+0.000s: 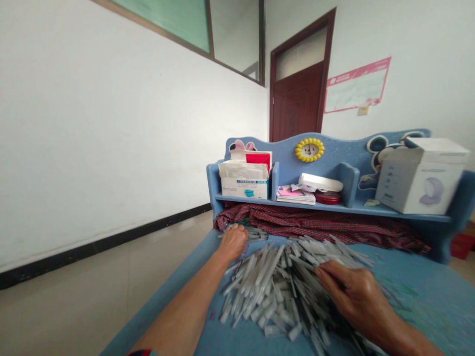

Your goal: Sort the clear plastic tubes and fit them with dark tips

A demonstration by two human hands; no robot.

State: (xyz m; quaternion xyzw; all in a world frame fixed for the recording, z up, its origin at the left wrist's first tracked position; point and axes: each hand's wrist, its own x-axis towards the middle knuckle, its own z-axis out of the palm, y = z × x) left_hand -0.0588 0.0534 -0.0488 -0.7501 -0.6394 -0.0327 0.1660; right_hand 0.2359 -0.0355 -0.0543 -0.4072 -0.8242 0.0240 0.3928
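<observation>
here, blue desk (426,296), tube pile (274,287), white wall (111,138), door (297,101)

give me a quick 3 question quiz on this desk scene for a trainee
1. True or false: the right hand lies on the pile of plastic tubes.
2. What stands at the right end of the shelf? A white box, B kettle, C plant.
3. Which hand reaches nearer the plaid cloth?
Key: 1 true; 2 A; 3 the left hand.
</observation>
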